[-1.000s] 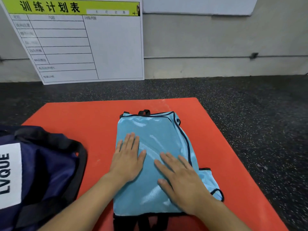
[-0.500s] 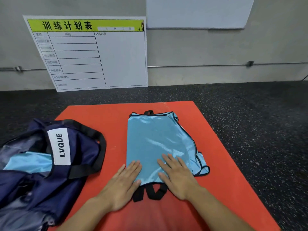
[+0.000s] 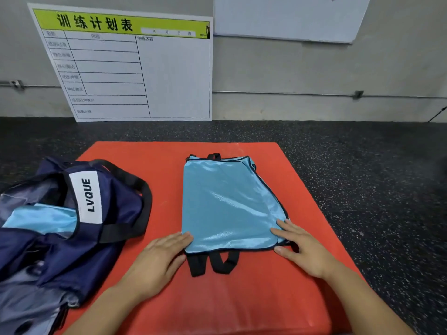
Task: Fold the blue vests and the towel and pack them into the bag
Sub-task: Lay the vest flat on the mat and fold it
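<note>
A light blue vest with black trim lies folded lengthwise on the red mat, black straps sticking out at its near edge. My left hand lies flat with fingertips at the vest's near left corner. My right hand lies flat with fingertips on the near right corner. To the left sits the open navy bag marked LVQUE, with another light blue vest inside it. No towel is in view.
The mat lies on a dark speckled floor. A white board with a green header leans against the wall behind, and a second white board hangs to its right.
Both hands have slid from the middle of the vest toward me and apart, to its near corners. The view has pulled back and the bag now shows fully.
</note>
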Tool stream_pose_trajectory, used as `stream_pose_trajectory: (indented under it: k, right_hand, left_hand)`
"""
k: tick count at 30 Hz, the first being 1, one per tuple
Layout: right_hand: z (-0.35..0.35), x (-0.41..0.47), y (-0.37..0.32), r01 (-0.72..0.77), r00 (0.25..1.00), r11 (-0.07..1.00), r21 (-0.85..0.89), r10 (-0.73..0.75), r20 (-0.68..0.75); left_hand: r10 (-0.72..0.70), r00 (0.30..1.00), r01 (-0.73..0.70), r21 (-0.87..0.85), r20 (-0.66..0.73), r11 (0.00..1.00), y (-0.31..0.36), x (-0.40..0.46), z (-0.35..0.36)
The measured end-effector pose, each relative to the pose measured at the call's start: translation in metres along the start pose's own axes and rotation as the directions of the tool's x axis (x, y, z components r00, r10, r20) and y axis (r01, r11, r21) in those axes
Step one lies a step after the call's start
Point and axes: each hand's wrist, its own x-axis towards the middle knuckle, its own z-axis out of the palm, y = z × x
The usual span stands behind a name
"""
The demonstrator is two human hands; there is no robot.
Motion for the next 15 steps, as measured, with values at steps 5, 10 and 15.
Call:
stream_pose_trajectory:
  k: [5,10,15]
  right_hand:
    - [-0.002,0.012,0.01,0.081,0.983,0.996,-0.045,-0.087,-0.161]
    - [0.008,0.026,0.006,0.103,0.947,0.992,-0.071,-0.12,-0.299]
    - [0.01,0.028,0.0,0.095,0.961,0.993,-0.066,-0.109,-0.254]
  left_hand:
    - [0.063,0.997,-0.062,0.023,-0.053,0.998,-0.008,0.013,0.006]
    - [0.082,0.989,-0.081,0.019,-0.12,0.997,-0.008,0.023,0.006]
    - [-0.063,0.994,0.04,-0.232,-0.091,0.972,-0.009,0.025,-0.001]
